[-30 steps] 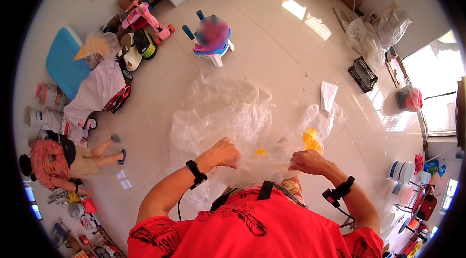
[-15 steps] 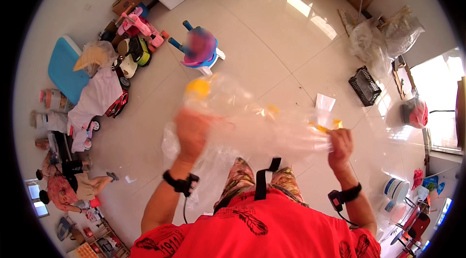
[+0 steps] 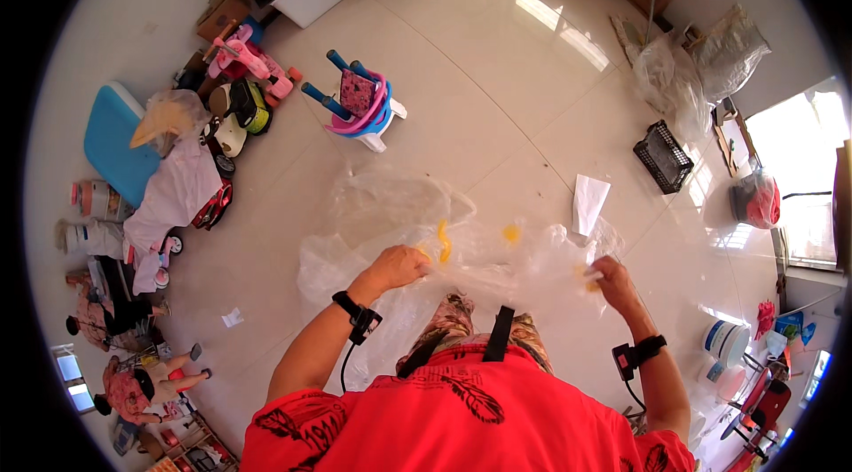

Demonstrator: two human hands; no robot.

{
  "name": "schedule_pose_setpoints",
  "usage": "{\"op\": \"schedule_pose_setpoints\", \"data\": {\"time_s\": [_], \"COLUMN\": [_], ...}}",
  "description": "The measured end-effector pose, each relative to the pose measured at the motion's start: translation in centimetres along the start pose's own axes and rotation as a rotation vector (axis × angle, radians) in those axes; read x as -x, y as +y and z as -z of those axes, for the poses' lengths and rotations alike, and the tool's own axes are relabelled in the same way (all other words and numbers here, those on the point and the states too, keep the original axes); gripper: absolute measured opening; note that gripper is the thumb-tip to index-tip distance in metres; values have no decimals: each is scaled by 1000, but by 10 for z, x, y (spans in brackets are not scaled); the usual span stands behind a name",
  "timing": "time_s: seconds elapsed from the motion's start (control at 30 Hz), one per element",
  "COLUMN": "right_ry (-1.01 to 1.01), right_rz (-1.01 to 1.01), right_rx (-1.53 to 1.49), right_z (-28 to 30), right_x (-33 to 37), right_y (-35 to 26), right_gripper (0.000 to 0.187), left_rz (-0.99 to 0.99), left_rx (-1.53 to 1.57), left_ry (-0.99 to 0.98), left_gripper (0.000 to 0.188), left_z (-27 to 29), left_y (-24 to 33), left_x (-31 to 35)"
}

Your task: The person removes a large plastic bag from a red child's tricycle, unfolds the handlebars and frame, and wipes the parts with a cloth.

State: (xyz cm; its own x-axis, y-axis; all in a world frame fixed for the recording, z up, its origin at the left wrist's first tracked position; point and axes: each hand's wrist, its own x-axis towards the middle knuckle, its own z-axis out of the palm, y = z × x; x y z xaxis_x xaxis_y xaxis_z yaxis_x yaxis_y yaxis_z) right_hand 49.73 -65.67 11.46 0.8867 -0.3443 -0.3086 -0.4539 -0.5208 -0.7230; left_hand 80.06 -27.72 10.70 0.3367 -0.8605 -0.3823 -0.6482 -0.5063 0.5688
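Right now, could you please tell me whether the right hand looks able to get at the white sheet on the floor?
Probably yes, by reaching lower: the white sheet lies beyond the right hand, mostly uncovered. That hand seems to grip clear plastic, though, so it may need to let go.

Head-worn fisheye cam, facing down fr. above; hands [image 3: 398,267] near, floor [image 3: 470,73] beyond, wide FOV

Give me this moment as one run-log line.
left hand: gripping clear plastic; right hand: gripping clear plastic; between hands: yellow patches; ahead: white paper, black crate
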Motion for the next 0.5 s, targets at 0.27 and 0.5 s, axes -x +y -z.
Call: {"op": "schedule_pose_setpoints", "data": {"time_s": [0.27, 0.5], "right_ry": [-147, -84], "right_rz": [-79, 323], "right_rx": [-221, 117], "right_z": [-3, -20], "right_x": [-12, -30], "right_y": [-117, -204], "right_gripper": [13, 19], "left_rz": [-91, -374], "left_rx": [-51, 240], "left_ry": [-105, -38], "left_gripper": [70, 73], "left_z": [-6, 1], "left_y": [-14, 83], "left_x": [46, -27]}}
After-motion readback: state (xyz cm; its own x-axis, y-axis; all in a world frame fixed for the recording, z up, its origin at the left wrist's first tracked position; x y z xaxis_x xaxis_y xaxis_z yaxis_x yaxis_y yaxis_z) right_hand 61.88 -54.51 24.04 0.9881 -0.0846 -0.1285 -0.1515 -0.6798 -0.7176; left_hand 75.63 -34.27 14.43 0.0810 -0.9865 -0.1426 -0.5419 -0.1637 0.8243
